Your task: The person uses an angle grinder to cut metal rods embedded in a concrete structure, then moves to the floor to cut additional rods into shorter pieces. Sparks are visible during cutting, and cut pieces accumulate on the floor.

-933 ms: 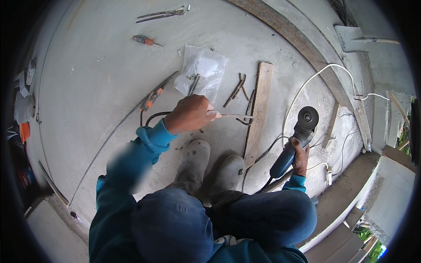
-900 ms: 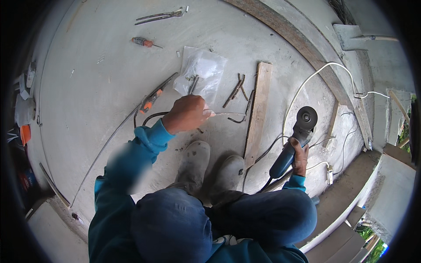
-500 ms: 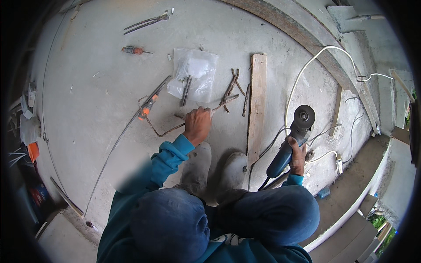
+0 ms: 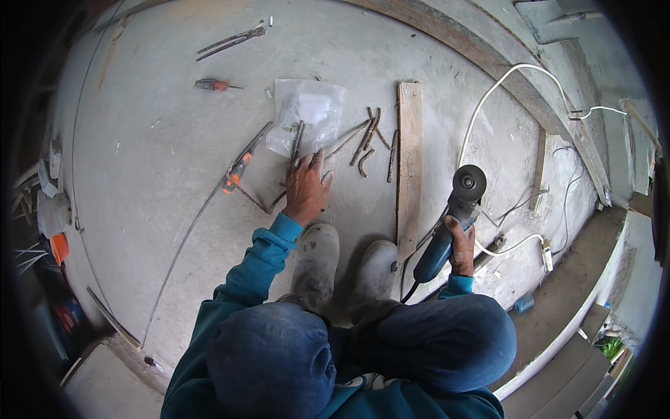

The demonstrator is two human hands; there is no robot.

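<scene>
My left hand (image 4: 306, 190) hovers low over the concrete with its fingers spread. Its fingertips are beside a short, dark metal rod (image 4: 298, 140) that lies partly on a clear plastic bag (image 4: 322, 105); contact is hard to tell. A longer, bent rusty rod (image 4: 347, 141) runs along the floor by the hand, which hides part of it. My right hand (image 4: 460, 246) grips the blue body of an angle grinder (image 4: 434, 253), its round disc pointing away from me. Several short rusty rod pieces (image 4: 363, 143) lie right of the bag.
A wooden plank (image 4: 410, 160) lies on the right. Pincers (image 4: 234, 40), a screwdriver (image 4: 215, 84) and an orange-marked tool (image 4: 237, 173) beside a long thin rod lie leftward. A white cable (image 4: 481, 105) loops across the right, near a socket block (image 4: 546, 255).
My left hand has opened from a fist, let go of the bent rod and moved slightly left. The grinder in my right hand has shifted a little left.
</scene>
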